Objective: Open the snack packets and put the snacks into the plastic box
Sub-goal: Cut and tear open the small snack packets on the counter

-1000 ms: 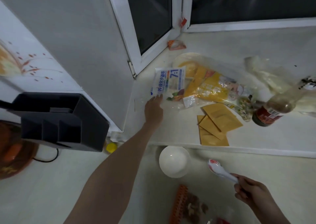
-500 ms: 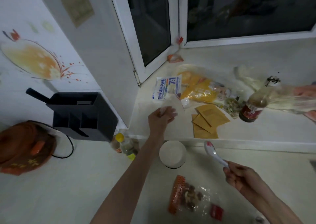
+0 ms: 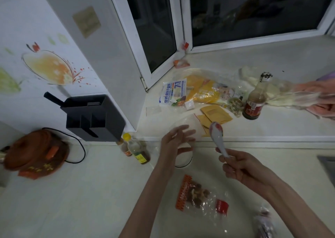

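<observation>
Your right hand (image 3: 241, 167) curls its fingers (image 3: 228, 159) round the handle of a white spoon (image 3: 217, 138); the spoon's long axis runs up and slightly left from those fingers, bowl end pointing toward the windowsill. Your left hand (image 3: 175, 140) hovers with its fingers (image 3: 183, 131) spread and relaxed; a thin clear plastic film seems to lie against them, but you cannot tell whether they pinch it. A white bowl (image 3: 184, 158) sits on the table just beneath those fingers. Below both hands lies a clear snack packet (image 3: 199, 197) with an orange strip, its long axis running left to right.
</observation>
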`<move>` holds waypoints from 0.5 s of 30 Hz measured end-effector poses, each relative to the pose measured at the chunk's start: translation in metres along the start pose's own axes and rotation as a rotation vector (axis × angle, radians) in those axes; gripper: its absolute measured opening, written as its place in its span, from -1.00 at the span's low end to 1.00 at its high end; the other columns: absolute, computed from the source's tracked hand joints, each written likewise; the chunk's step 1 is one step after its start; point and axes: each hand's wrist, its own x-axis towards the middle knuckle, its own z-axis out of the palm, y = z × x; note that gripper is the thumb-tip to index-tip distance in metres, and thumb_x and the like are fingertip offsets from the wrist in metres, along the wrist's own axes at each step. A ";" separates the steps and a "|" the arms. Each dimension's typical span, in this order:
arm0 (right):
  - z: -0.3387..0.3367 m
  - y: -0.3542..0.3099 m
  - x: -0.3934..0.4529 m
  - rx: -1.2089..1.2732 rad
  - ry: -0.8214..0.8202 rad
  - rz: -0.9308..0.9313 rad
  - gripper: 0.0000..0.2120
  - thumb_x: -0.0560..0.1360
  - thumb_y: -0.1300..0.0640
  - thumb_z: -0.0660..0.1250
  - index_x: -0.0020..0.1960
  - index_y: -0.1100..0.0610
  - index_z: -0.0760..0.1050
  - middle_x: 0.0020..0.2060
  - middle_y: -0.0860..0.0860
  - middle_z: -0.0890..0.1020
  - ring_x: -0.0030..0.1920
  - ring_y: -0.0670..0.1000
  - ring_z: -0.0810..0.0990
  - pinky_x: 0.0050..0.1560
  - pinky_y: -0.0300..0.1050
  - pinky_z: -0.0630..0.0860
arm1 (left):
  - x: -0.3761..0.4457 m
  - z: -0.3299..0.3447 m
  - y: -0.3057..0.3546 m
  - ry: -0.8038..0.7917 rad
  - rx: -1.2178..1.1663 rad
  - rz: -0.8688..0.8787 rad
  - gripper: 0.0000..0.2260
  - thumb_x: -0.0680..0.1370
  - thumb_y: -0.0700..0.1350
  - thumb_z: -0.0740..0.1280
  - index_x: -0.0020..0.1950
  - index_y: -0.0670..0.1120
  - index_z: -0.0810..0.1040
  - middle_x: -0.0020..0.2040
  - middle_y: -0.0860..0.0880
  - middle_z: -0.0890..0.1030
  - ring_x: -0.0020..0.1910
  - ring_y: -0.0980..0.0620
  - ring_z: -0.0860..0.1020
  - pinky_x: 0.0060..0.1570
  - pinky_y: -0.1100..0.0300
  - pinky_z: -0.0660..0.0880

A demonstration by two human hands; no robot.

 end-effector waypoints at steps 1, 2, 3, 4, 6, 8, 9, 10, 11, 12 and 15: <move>0.001 -0.001 -0.003 -0.038 -0.023 0.018 -0.69 0.39 0.48 0.18 0.09 0.32 0.47 -0.33 0.11 0.50 -0.48 -0.01 0.39 -0.51 -0.18 0.43 | -0.006 0.001 -0.004 0.007 -0.006 -0.013 -0.79 0.66 -0.17 0.16 0.16 -0.11 0.58 0.05 -0.07 0.70 -0.03 -0.02 0.68 -0.23 0.16 0.60; 0.003 -0.002 -0.006 -0.068 -0.041 0.037 -0.75 0.43 0.50 0.14 0.03 0.29 0.45 -0.33 0.13 0.48 -0.49 0.01 0.39 -0.51 -0.15 0.43 | -0.011 0.002 -0.007 0.014 -0.018 -0.027 -0.79 0.65 -0.19 0.18 0.13 -0.10 0.60 0.04 -0.08 0.70 -0.03 -0.02 0.68 -0.23 0.17 0.61; 0.004 -0.002 -0.007 -0.086 -0.052 0.055 -0.78 0.47 0.50 0.10 -0.05 0.25 0.41 -0.35 0.14 0.44 -0.50 0.02 0.37 -0.52 -0.14 0.42 | -0.015 0.004 -0.011 0.019 -0.033 -0.043 -0.80 0.64 -0.21 0.20 0.11 -0.09 0.62 0.03 -0.10 0.71 -0.03 -0.02 0.68 -0.22 0.17 0.61; 0.004 -0.001 -0.008 -0.091 -0.053 0.065 -0.78 0.50 0.49 0.06 -0.12 0.21 0.35 -0.39 0.14 0.37 -0.52 0.02 0.35 -0.53 -0.16 0.40 | -0.020 0.005 -0.015 0.020 -0.049 -0.058 -0.80 0.62 -0.22 0.22 0.08 -0.08 0.63 0.03 -0.11 0.71 -0.03 -0.01 0.68 -0.22 0.17 0.61; 0.004 0.003 -0.006 -0.113 -0.023 0.043 -0.76 0.55 0.44 0.03 -0.19 0.17 0.26 -0.46 0.10 0.26 -0.56 -0.01 0.31 -0.54 -0.20 0.39 | -0.028 0.008 -0.023 0.009 -0.082 -0.079 -0.80 0.60 -0.24 0.25 0.04 -0.06 0.66 0.02 -0.13 0.70 -0.06 -0.01 0.68 -0.25 0.19 0.60; 0.001 0.006 -0.005 -0.203 0.041 -0.016 -0.77 0.59 0.39 0.04 -0.19 0.17 0.28 -0.50 0.07 0.25 -0.57 -0.01 0.32 -0.53 -0.18 0.43 | -0.036 0.013 -0.032 -0.008 -0.094 -0.092 -0.82 0.57 -0.23 0.30 0.03 -0.04 0.68 0.02 -0.15 0.70 -0.09 0.00 0.68 -0.26 0.20 0.59; -0.001 0.006 -0.005 -0.252 0.067 -0.043 -0.78 0.60 0.35 0.05 -0.18 0.17 0.31 -0.53 0.04 0.27 -0.57 0.01 0.34 -0.50 -0.16 0.47 | -0.039 0.016 -0.036 -0.013 -0.091 -0.102 -0.84 0.55 -0.21 0.34 0.03 -0.04 0.68 0.01 -0.15 0.70 -0.10 0.01 0.68 -0.26 0.21 0.59; -0.003 0.005 -0.007 -0.290 0.081 -0.064 -0.78 0.62 0.32 0.06 -0.18 0.18 0.34 -0.55 0.02 0.29 -0.57 0.01 0.37 -0.47 -0.13 0.51 | -0.043 0.019 -0.039 -0.017 -0.090 -0.116 -0.86 0.52 -0.19 0.37 0.02 -0.03 0.68 0.00 -0.14 0.70 -0.12 0.02 0.68 -0.26 0.21 0.59; -0.005 0.005 -0.009 -0.327 0.086 -0.079 -0.77 0.62 0.30 0.06 -0.19 0.19 0.36 -0.56 0.01 0.31 -0.55 0.00 0.40 -0.42 -0.12 0.54 | -0.047 0.023 -0.041 -0.023 -0.095 -0.128 -0.86 0.49 -0.16 0.40 0.01 -0.02 0.68 -0.02 -0.13 0.71 -0.14 0.03 0.68 -0.27 0.21 0.58; -0.006 0.004 -0.011 -0.378 0.089 -0.095 -0.76 0.62 0.30 0.07 -0.19 0.21 0.38 -0.56 0.02 0.35 -0.52 0.00 0.44 -0.37 -0.12 0.57 | -0.050 0.026 -0.043 -0.033 -0.097 -0.135 -0.84 0.45 -0.14 0.42 0.01 -0.02 0.68 -0.03 -0.13 0.71 -0.15 0.03 0.68 -0.26 0.21 0.58; -0.007 0.002 -0.018 -0.562 0.146 -0.178 -0.80 0.60 0.38 0.08 -0.06 0.29 0.47 -0.45 0.07 0.47 -0.47 -0.03 0.50 -0.30 -0.15 0.61 | -0.055 0.036 -0.045 -0.054 -0.070 -0.146 -0.81 0.49 -0.19 0.39 0.10 -0.07 0.64 -0.01 -0.12 0.71 -0.16 0.04 0.67 -0.24 0.23 0.57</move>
